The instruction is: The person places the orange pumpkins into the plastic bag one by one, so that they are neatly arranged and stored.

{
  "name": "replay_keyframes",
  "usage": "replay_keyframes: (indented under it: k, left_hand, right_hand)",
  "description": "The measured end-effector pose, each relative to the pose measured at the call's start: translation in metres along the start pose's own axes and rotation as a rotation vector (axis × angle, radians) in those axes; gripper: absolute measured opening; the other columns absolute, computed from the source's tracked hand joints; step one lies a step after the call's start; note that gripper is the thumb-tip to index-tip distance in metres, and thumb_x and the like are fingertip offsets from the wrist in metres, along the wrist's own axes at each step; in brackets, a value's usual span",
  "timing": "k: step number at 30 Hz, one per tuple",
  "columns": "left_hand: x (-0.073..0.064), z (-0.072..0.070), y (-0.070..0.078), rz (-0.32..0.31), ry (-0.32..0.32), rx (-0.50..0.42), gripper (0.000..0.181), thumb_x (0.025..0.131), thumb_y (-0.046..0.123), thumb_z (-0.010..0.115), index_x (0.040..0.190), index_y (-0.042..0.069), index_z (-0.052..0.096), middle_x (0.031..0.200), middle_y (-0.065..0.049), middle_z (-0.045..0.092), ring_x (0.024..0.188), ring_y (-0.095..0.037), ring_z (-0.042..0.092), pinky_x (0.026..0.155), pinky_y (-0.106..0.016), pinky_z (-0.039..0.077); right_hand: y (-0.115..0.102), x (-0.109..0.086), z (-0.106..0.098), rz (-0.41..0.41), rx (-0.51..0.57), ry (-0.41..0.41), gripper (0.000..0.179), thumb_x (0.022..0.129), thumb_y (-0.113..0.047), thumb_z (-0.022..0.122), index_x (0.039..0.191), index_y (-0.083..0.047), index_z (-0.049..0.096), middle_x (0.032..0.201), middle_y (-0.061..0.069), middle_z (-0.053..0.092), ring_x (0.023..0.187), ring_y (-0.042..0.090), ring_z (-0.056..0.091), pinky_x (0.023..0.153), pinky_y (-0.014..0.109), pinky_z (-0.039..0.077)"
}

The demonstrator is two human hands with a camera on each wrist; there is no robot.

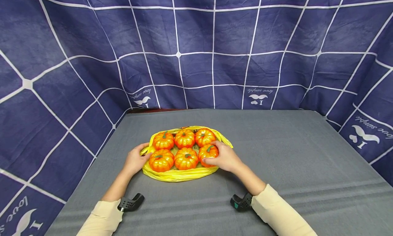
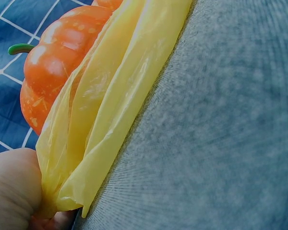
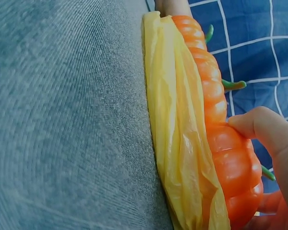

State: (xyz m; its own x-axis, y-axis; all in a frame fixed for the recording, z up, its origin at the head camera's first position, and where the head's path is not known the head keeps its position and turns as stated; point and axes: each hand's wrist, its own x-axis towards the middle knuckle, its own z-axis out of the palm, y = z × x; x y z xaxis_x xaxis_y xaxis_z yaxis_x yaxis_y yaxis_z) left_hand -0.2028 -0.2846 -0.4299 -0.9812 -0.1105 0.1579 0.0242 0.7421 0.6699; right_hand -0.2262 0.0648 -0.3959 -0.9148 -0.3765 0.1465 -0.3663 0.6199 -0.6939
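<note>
Several small shiny orange pumpkins [image 1: 186, 158] with green stems sit in two rows inside a yellow plastic bag [image 1: 175, 176], whose edge is rolled down low around them. At the bag's left end my left hand [image 1: 134, 161] grips the gathered plastic, bunched between thumb and fingers in the left wrist view. My right hand [image 1: 226, 157] reaches over the bag's right edge and holds the front right pumpkin [image 3: 235, 167], thumb on its near side and fingers round the far side. Part of that pumpkin is hidden by the hand.
Grey cloth [image 1: 291, 154] covers the table under the bag. A dark blue curtain [image 1: 196, 72] with white grid lines hangs behind and along both sides. Black wrist mounts [image 1: 131, 202] are strapped at both cream sleeves.
</note>
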Motion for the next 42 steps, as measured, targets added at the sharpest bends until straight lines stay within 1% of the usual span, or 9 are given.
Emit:
replay_keyframes:
  k: [8, 15, 20, 25, 30, 33, 38, 40, 42]
  left_hand:
    - [0.000, 0.001, 0.000, 0.008, 0.005, 0.003, 0.046, 0.091, 0.009, 0.063, 0.132, -0.008, 0.052, 0.129, -0.032, 0.054, 0.116, -0.044, 0.051, 0.098, -0.055, 0.039]
    - [0.001, 0.002, 0.001, -0.005, -0.002, -0.005, 0.047, 0.091, 0.009, 0.063, 0.133, -0.008, 0.051, 0.130, -0.032, 0.053, 0.118, -0.044, 0.050, 0.100, -0.055, 0.038]
    - [0.001, 0.002, 0.001, -0.008, -0.010, -0.004, 0.047, 0.092, 0.010, 0.063, 0.133, -0.008, 0.051, 0.130, -0.031, 0.053, 0.119, -0.044, 0.050, 0.100, -0.055, 0.038]
    - [0.000, 0.002, 0.002, -0.001, -0.013, -0.014, 0.047, 0.092, 0.011, 0.063, 0.133, -0.007, 0.052, 0.130, -0.031, 0.053, 0.119, -0.044, 0.050, 0.100, -0.054, 0.038]
    - [0.002, 0.003, 0.001, 0.007, -0.015, -0.024, 0.047, 0.093, 0.013, 0.062, 0.133, -0.008, 0.051, 0.130, -0.032, 0.053, 0.119, -0.044, 0.049, 0.101, -0.054, 0.037]
    - [0.003, 0.002, 0.001, 0.001, -0.021, -0.033, 0.048, 0.093, 0.015, 0.062, 0.134, -0.008, 0.051, 0.131, -0.032, 0.052, 0.121, -0.044, 0.048, 0.102, -0.055, 0.036]
    - [0.003, -0.002, 0.002, -0.012, -0.033, -0.034, 0.052, 0.095, 0.024, 0.061, 0.135, -0.007, 0.050, 0.135, -0.032, 0.050, 0.126, -0.045, 0.044, 0.105, -0.055, 0.033]
    - [0.001, -0.007, 0.005, -0.012, -0.029, -0.006, 0.054, 0.096, 0.027, 0.061, 0.135, -0.008, 0.050, 0.134, -0.032, 0.050, 0.126, -0.046, 0.044, 0.105, -0.055, 0.033]
    - [-0.001, -0.014, 0.008, -0.011, -0.016, 0.033, 0.054, 0.097, 0.028, 0.059, 0.135, -0.009, 0.049, 0.133, -0.032, 0.051, 0.122, -0.046, 0.048, 0.102, -0.055, 0.036]
  right_hand:
    - [0.000, -0.001, 0.002, -0.011, -0.014, 0.020, 0.074, 0.071, -0.037, 0.082, 0.128, 0.004, 0.057, 0.117, 0.015, 0.063, 0.105, 0.028, 0.061, 0.092, 0.042, 0.048]
    - [0.002, -0.003, 0.005, -0.010, -0.023, 0.052, 0.074, 0.070, -0.038, 0.083, 0.127, 0.003, 0.058, 0.118, 0.017, 0.062, 0.105, 0.029, 0.061, 0.091, 0.043, 0.049]
    - [0.002, -0.005, 0.005, -0.015, -0.021, 0.057, 0.075, 0.072, -0.038, 0.081, 0.129, 0.003, 0.057, 0.124, 0.020, 0.060, 0.110, 0.031, 0.059, 0.095, 0.045, 0.047]
    - [0.003, -0.005, 0.001, -0.058, -0.010, 0.121, 0.073, 0.075, -0.040, 0.079, 0.131, 0.002, 0.056, 0.129, 0.021, 0.058, 0.116, 0.035, 0.056, 0.098, 0.047, 0.044]
    - [0.004, -0.003, -0.013, -0.125, 0.062, 0.246, 0.059, 0.081, -0.032, 0.077, 0.126, 0.002, 0.061, 0.120, 0.020, 0.063, 0.107, 0.035, 0.060, 0.092, 0.049, 0.048]
    - [0.007, -0.002, -0.026, -0.144, 0.118, 0.289, 0.054, 0.083, -0.026, 0.077, 0.124, 0.005, 0.062, 0.117, 0.021, 0.064, 0.106, 0.036, 0.060, 0.091, 0.051, 0.048]
    - [0.017, -0.005, -0.049, -0.102, 0.160, 0.323, 0.048, 0.087, -0.023, 0.074, 0.126, 0.002, 0.062, 0.121, 0.018, 0.063, 0.111, 0.033, 0.059, 0.095, 0.049, 0.047]
    - [0.023, -0.007, -0.059, -0.091, 0.171, 0.333, 0.047, 0.088, -0.023, 0.073, 0.126, 0.001, 0.062, 0.123, 0.018, 0.062, 0.113, 0.031, 0.058, 0.097, 0.049, 0.045]
    - [0.027, -0.009, -0.068, -0.085, 0.176, 0.334, 0.046, 0.089, -0.024, 0.072, 0.127, 0.001, 0.061, 0.125, 0.019, 0.061, 0.114, 0.031, 0.057, 0.098, 0.049, 0.044]
